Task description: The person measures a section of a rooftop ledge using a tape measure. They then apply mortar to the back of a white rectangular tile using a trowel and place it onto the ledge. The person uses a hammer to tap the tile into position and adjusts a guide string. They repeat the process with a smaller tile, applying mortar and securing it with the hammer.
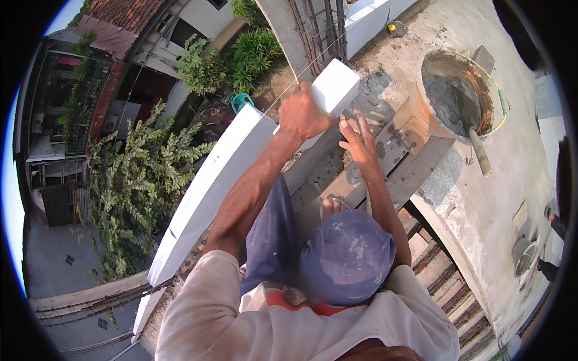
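My left hand (304, 112) is closed over the top of a white lightweight building block (337, 84), which lies at a slant along the wall's edge. Just right of that block is my right hand (359, 137), empty, its fingers apart and its palm partly turned up. A thin string (319, 57) runs past the left hand and on toward the upper right. Nearer to me and to the left, more white blocks (208, 180) form a row. The underside of the held block is hidden.
To the right, an orange bucket (426, 120) holds grey mortar (448, 102) and a tool with a wooden handle (480, 153). Wooden planks (409, 171) lie beside my sandalled foot (333, 207). Left of the wall is a drop to plants (147, 174). Steel bars (316, 30) rise ahead.
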The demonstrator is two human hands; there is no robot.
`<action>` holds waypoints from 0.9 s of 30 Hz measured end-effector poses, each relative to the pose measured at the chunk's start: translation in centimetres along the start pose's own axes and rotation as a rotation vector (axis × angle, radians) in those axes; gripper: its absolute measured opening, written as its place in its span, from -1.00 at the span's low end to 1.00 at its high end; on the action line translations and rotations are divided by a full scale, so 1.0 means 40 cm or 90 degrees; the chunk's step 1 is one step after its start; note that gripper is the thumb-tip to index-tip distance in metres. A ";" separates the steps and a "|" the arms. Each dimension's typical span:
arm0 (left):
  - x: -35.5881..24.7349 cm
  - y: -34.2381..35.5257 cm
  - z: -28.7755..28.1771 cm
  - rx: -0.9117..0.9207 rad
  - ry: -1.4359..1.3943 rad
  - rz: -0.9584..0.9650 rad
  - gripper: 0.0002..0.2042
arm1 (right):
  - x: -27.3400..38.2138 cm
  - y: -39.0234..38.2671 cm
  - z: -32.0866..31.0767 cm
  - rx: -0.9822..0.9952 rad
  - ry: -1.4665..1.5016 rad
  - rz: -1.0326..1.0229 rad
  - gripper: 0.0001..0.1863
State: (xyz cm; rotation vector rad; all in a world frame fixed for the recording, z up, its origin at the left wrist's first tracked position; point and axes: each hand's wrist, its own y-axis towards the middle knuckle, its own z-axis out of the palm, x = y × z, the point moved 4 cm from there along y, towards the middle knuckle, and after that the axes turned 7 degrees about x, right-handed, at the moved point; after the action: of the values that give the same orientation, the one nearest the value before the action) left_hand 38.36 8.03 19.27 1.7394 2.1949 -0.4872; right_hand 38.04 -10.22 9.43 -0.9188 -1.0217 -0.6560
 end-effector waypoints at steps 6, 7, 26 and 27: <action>0.023 0.024 0.101 -0.002 0.065 0.007 -0.17 | -0.031 0.101 0.018 0.119 0.216 0.072 0.06; 0.024 0.029 0.115 -0.002 0.071 0.018 -0.15 | -0.030 0.112 0.030 0.165 0.289 0.085 0.08; 0.094 0.044 0.154 -0.050 0.160 0.029 -0.09 | -0.098 0.236 0.079 0.162 0.292 0.059 -0.37; 0.088 0.042 0.151 -0.050 0.152 0.025 -0.09 | -0.099 0.235 0.080 0.163 0.295 0.053 -0.37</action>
State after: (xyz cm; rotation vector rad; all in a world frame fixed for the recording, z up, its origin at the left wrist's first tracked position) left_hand 39.34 8.83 12.19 1.8784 2.2983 -0.1879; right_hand 42.81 -2.76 3.44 -0.5458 -0.6295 -0.6147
